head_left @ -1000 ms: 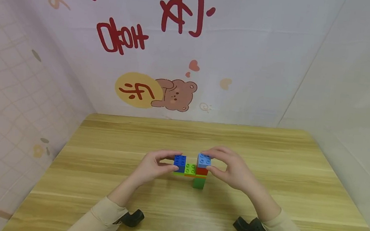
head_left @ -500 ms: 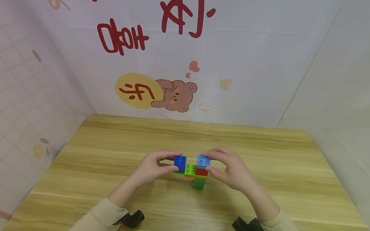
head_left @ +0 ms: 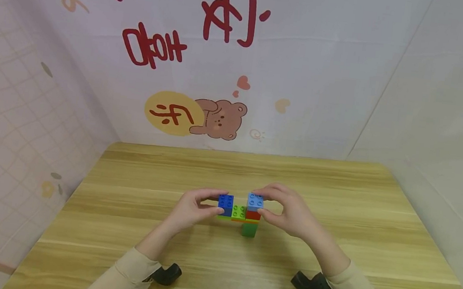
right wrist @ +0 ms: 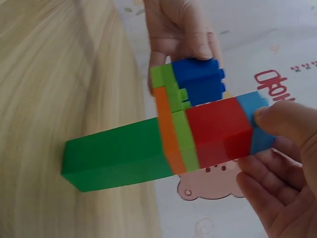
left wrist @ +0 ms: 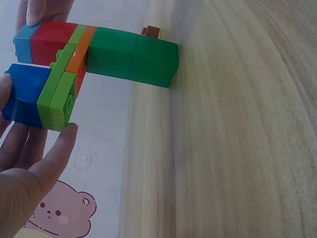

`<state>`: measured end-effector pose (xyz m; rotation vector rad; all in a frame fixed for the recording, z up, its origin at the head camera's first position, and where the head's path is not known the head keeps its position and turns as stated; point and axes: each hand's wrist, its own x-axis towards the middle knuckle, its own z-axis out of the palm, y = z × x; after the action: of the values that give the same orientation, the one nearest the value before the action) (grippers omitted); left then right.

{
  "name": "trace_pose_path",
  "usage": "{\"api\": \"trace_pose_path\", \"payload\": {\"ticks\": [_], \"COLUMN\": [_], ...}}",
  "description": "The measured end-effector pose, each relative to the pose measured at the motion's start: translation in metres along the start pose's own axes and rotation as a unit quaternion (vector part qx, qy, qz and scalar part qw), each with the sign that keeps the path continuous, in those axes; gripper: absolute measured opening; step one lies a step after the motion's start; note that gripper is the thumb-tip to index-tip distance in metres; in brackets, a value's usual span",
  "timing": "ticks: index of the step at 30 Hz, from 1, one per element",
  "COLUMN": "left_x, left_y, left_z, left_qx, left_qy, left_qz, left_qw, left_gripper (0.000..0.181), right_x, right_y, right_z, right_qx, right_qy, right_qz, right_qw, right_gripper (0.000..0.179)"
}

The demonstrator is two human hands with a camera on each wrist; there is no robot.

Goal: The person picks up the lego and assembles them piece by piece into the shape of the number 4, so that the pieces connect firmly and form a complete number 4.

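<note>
A tower of toy building bricks stands on the table. Green bricks (left wrist: pixel 113 53) form its base, topped by an orange plate (right wrist: pixel 168 131) and a lime plate (head_left: pixel 238 211) that reaches out to the left. My left hand (head_left: pixel 193 209) pinches the dark blue brick (head_left: pixel 225 205) on the overhanging end, thumb in front and fingers behind. Under that end, a small lime piece (left wrist: pixel 62 106) shows in the left wrist view, a fingertip right at its edge. On the right, a red brick (right wrist: pixel 218 131) carries a light blue brick (head_left: pixel 255 200), which my right hand (head_left: pixel 288 211) holds between thumb and fingers.
The wooden table (head_left: pixel 222 267) reaches back to a printed cloth wall (head_left: pixel 329 79). Beyond the green base, a small brown piece (left wrist: pixel 152 31) peeks out in the left wrist view. Black wrist mounts (head_left: pixel 167 274) sit at both sleeves.
</note>
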<state>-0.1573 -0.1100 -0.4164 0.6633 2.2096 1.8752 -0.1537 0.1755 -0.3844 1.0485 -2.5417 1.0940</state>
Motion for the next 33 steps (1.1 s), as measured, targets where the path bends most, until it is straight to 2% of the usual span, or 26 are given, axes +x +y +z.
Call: {"api": "trace_pose_path", "payload": {"ticks": [7,18,29,33], "left_x": [-0.001,-0.002,-0.006,-0.006], "left_y": [-0.002,-0.007,-0.012,-0.012], "left_z": [0.002,0.003,0.003,0.003], "left_qx": [-0.011,-0.027,-0.044,-0.038], "left_qy": [0.002,0.014,0.045,0.057], "left_qz": [0.013,0.033,0.019,0.014], "left_qw": [0.9999,0.9990,0.9978,0.9976], "left_gripper": [0.041,0.047,0.041,0.037], "right_x": [-0.004,-0.008,-0.011,-0.012], "right_y": [0.003,0.007,0.014,0.013], "right_z": [0.007,0.014,0.019,0.019], "right_qx": [0.015,0.016,0.018,0.034], "right_qy": [0.021,0.052,0.074,0.070], "right_qz": [0.005,-0.027,-0.062,-0.055], "right_qw": [0.9997,0.9982,0.9952,0.9954], "right_gripper": [0.039,0.043,0.046,0.046]}}
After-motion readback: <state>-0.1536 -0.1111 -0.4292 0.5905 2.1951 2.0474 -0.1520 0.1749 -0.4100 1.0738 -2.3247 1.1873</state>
